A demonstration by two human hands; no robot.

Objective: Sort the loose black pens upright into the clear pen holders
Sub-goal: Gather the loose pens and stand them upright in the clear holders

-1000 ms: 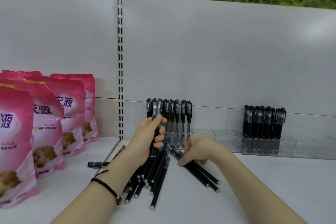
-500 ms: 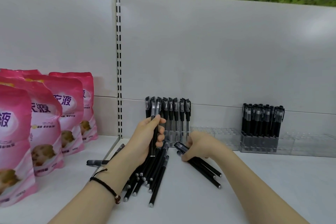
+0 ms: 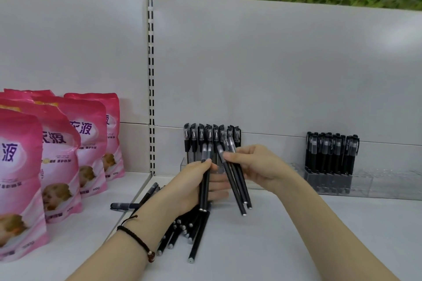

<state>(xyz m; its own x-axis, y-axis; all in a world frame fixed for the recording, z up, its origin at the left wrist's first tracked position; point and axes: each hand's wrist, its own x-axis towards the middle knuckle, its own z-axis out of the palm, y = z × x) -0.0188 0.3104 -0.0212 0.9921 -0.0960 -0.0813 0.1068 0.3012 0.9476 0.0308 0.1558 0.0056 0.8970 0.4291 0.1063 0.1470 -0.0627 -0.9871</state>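
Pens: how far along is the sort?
Done: an upright row in the left holder, a block in the right holder. In hand: left hand grips two pens, right hand about three pens. Left: the loose pile lying on the shelf, plus a stray pen.

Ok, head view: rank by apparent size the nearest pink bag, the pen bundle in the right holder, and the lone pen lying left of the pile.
1. nearest pink bag (nearness inflates it).
2. pen bundle.
3. lone pen.
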